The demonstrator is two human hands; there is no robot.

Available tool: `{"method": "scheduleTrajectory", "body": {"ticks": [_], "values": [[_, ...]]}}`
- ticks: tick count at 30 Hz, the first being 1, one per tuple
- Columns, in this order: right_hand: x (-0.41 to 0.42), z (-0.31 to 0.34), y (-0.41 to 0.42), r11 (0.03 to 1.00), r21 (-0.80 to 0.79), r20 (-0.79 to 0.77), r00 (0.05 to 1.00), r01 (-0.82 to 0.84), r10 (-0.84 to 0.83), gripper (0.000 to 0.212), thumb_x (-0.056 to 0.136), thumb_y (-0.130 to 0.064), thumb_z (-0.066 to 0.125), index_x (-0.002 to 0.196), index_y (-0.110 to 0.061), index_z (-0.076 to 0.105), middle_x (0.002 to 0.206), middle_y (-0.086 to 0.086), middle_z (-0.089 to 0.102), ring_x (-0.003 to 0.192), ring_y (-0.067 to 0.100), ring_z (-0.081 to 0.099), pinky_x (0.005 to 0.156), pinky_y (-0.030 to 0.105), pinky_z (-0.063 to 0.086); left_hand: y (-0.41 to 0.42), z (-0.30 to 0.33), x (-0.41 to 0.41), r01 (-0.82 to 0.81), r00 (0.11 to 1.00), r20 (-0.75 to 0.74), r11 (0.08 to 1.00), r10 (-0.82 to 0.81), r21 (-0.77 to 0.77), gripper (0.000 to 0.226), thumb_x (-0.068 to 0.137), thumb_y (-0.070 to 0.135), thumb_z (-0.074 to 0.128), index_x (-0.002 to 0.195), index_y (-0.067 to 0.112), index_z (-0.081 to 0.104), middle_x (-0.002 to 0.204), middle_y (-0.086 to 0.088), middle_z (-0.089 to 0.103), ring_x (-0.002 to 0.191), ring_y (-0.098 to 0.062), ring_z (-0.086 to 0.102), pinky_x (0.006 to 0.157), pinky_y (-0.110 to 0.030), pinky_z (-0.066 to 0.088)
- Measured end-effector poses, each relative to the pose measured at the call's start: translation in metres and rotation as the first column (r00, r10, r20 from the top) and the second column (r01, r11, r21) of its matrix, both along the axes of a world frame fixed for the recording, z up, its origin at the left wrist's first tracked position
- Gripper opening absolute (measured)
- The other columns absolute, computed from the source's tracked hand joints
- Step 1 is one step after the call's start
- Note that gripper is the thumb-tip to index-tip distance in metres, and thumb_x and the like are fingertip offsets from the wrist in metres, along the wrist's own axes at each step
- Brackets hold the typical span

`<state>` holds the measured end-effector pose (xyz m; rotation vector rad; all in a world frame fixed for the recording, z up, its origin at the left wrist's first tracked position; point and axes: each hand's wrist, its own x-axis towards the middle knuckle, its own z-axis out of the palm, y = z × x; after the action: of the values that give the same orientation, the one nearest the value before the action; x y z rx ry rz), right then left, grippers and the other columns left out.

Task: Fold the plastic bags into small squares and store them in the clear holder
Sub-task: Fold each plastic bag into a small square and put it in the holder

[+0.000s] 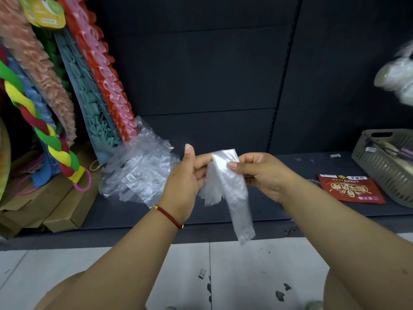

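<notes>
Dark shelf (223,206) above tiled floor (245,276). Both hands, left hand (185,175) and right hand (261,173), pinch a folded bag strip (232,189); right-edge bundle (397,79) blurred, cropped.

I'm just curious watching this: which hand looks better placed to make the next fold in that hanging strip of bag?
Probably the left hand. The right hand pinches the top of the plastic bag, which hangs as a long strip, so it anchors. The left grips only the top edge beside it and could drop to the loose tail.
</notes>
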<state>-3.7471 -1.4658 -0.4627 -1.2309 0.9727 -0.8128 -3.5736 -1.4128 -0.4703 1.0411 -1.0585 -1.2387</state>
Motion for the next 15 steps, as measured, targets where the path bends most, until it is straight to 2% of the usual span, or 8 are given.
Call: {"method": "scheduleTrajectory", "body": {"ticks": [5,7,10,12,15], "values": [[0.007,-0.005,0.001,0.997,0.058,0.05,0.997,0.051,-0.054,0.013,0.083,-0.015,0.072,0.075,-0.007,0.065,0.08,0.007,0.072,0.074,0.017,0.067,0.074,0.028,0.054,0.002,0.004,-0.007,0.064,0.967,-0.251,0.993,-0.037,0.104,0.068,0.101,0.051,0.024,0.126,-0.002,0.059,0.121,-0.016,0.067,0.116,-0.025,0.064,0.103,-0.044,0.048],[0.011,-0.007,0.003,0.995,0.075,0.068,0.996,0.061,-0.066,0.014,0.084,-0.014,0.071,0.073,-0.008,0.066,0.081,0.007,0.072,0.076,0.018,0.066,0.076,0.029,0.054,0.003,0.004,-0.01,0.047,0.951,-0.308,0.994,-0.016,0.095,0.058,0.101,0.043,0.034,0.122,-0.004,0.06,0.119,-0.017,0.068,0.115,-0.025,0.064,0.1,-0.043,0.05],[0.015,-0.008,0.004,0.997,0.07,0.072,0.996,0.044,-0.049,0.015,0.085,-0.012,0.07,0.071,-0.008,0.065,0.082,0.008,0.071,0.077,0.018,0.066,0.081,0.029,0.053,0.002,0.004,-0.012,-0.033,0.919,-0.388,0.996,0.064,0.086,0.031,0.098,0.019,0.05,0.109,-0.007,0.065,0.107,-0.019,0.071,0.103,-0.027,0.068,0.096,-0.043,0.054],[0.016,-0.008,0.004,0.997,0.074,0.085,0.996,0.017,-0.023,0.015,0.085,-0.011,0.069,0.072,-0.007,0.064,0.082,0.008,0.071,0.076,0.017,0.066,0.081,0.028,0.053,0.002,0.003,-0.013,-0.066,0.915,-0.392,0.994,0.094,0.085,0.024,0.094,0.005,0.054,0.11,-0.01,0.064,0.104,-0.022,0.071,0.097,-0.029,0.069,0.092,-0.042,0.056],[0.018,-0.009,0.005,0.998,0.07,0.105,0.994,0.009,-0.016,0.015,0.084,-0.007,0.07,0.071,-0.006,0.062,0.082,0.01,0.071,0.078,0.019,0.067,0.083,0.029,0.055,0.002,0.002,-0.014,-0.096,0.932,-0.341,0.991,0.123,0.094,0.018,0.093,-0.003,0.053,0.104,-0.005,0.067,0.092,-0.018,0.074,0.085,-0.025,0.072,0.078,-0.038,0.061]]}}
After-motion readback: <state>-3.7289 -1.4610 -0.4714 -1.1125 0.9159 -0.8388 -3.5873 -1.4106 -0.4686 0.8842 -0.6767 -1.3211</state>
